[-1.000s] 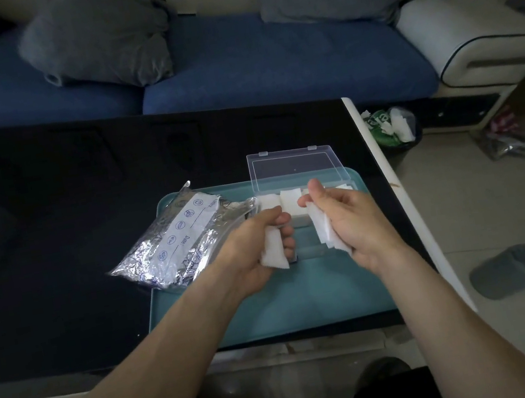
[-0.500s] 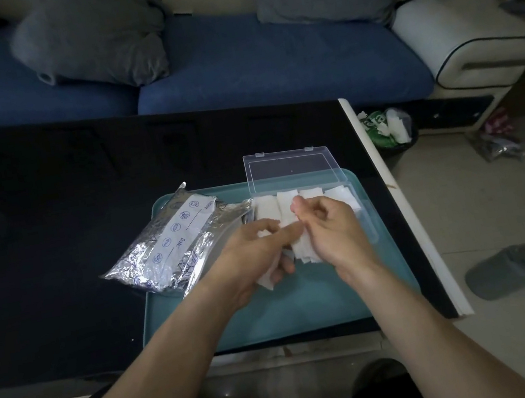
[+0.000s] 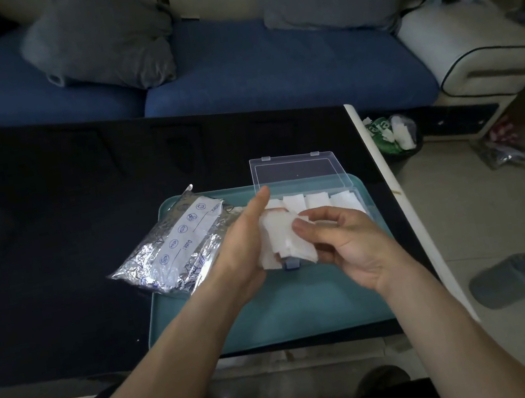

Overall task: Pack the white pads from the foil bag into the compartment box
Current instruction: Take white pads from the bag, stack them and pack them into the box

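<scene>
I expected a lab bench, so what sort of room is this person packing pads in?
Most likely a home living room: a blue sofa with grey cushions stands behind a low black table, and a slipper lies on the tiled floor.

Showing white pads (image 3: pixel 283 238) at frame centre, a clear compartment box (image 3: pixel 296 172) above them, a crinkled silver foil bag (image 3: pixel 172 250) with a white label strip of blue round icons at centre left, a teal tray (image 3: pixel 273 315), a black table (image 3: pixel 65 214), a blue sofa (image 3: pixel 267 69) with grey cushions (image 3: pixel 102 41) across the top.
</scene>
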Motion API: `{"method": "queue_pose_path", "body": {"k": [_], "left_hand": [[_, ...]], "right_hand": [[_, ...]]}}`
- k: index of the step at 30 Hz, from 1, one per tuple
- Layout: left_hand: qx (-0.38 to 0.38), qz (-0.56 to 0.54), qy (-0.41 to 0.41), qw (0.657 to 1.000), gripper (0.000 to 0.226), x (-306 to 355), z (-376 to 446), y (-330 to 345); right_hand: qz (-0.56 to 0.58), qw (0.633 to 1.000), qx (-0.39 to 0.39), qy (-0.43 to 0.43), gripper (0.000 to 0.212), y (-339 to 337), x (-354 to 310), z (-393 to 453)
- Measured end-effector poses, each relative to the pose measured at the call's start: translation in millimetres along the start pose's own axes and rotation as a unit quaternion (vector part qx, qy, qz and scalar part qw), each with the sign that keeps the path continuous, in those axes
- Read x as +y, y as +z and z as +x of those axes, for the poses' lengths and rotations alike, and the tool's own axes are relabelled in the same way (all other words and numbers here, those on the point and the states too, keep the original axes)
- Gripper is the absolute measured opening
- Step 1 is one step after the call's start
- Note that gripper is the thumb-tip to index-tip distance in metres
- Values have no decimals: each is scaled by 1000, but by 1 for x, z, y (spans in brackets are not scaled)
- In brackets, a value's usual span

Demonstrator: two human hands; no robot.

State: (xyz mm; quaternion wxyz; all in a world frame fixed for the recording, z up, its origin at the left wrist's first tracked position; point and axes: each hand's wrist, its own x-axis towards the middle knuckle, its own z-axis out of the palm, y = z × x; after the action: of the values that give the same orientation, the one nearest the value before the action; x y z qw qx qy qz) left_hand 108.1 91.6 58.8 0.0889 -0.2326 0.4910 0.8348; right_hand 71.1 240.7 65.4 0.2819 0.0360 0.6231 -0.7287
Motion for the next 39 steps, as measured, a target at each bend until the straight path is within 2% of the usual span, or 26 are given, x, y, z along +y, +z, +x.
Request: {"method": "queue_pose_path", "body": {"k": [2,4,6,10,12,13,16,19,22,24,27,29,31,33,37,39], "left_hand": [[14,28,-1,1000,39,-2,1,2],[36,63,25,997,29,-6,1,3],[49,77,33,995,26,-10,2,2],[89,89,16,992,31,-12,6,-2],[108,85,21,990,28,-12,8,-2],[106,72,17,992,26,-10,8,-2],[88,-18,-28,996,26,-5,5,-1],[54,-108,-72,990,30,0,3,-3],[36,-143,-117,982,40,2,4,-6],[14,-123,-128,984,32,4,4,-8],[-54,-44,-131,989,38,3,4,-11],[-102,-6,-138,985,39,3,2,-9],[-137,29,-142,980,32,2,-2,-6],[-159,36,-146,976,32,1,-4,-4],[-179,13,-134,975,30,1,-4,-5],[-172,7,-121,978,24,-2,-4,-2]], "right_hand": [[-86,995,48,-31,41,6,8,-1],[-210,969,93,-86,36,10,14,0],[-283,943,104,-140,25,11,17,-1],[-356,915,93,-163,12,4,15,2],[-348,923,90,-137,16,-2,13,3],[-315,938,86,-117,18,-5,12,4],[-152,984,72,-51,19,-10,4,1],[-76,995,67,-13,12,-12,-4,-2],[-134,991,25,6,16,-9,-3,-7],[-213,977,-9,-31,19,-6,-2,-9],[-423,895,-35,-134,61,-6,3,-9],[-499,857,-57,-115,85,-5,4,-9],[-521,844,-78,-103,99,-5,5,-7],[-520,841,-89,-118,93,-5,5,-5],[-510,845,-74,-145,58,-7,3,-7],[-509,848,-53,-135,63,-9,2,-8]]}}
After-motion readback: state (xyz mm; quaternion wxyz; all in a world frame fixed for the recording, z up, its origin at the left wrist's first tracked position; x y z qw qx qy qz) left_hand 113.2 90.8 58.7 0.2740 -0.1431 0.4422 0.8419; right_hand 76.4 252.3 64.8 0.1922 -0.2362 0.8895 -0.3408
